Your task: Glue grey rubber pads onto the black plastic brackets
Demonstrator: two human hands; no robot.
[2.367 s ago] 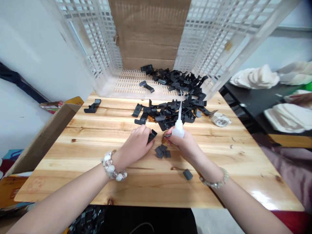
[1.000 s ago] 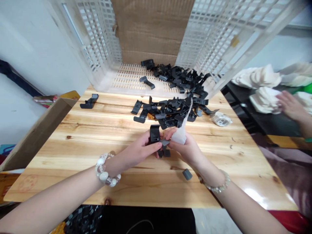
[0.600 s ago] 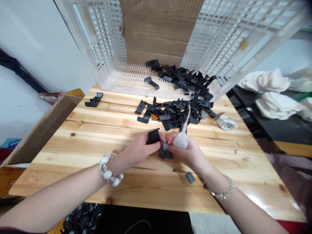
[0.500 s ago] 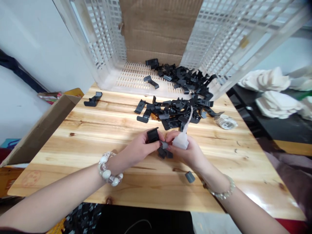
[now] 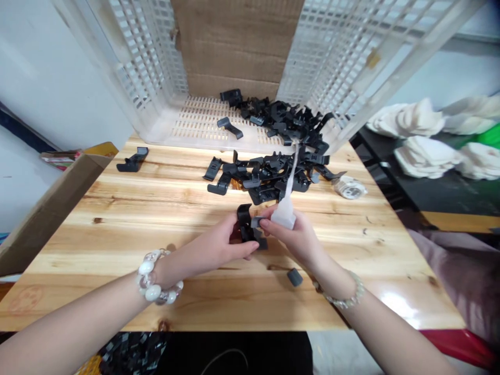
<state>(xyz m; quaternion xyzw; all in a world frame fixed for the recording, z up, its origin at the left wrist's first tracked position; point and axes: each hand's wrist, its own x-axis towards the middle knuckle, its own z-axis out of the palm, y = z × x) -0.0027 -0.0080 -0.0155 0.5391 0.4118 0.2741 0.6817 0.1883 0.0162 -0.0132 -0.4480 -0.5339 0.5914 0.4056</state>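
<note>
A black plastic clip (image 5: 245,221) was clamped in my left hand (image 5: 205,249), over the middle of the wooden table (image 5: 89,245), and my right hand (image 5: 291,234) was close against it, the two hands together. The right hand gripped a white squeeze bottle (image 5: 284,216), its long nozzle pointing far. A small grey pad (image 5: 255,222) sat at the clip, between the hands; I could not tell whether the right fingers held it. More grey pads (image 5: 261,244) lay just under the clip, and a single grey pad (image 5: 295,277) lay nearer, to the right. Farther on, a heap of black clips (image 5: 258,177) lay on the table, with a roll of clear tape (image 5: 349,187) to its right and a lone clip (image 5: 133,159) well left. Beyond stood a white plastic crate (image 5: 136,52) holding more clips (image 5: 281,120).
</note>
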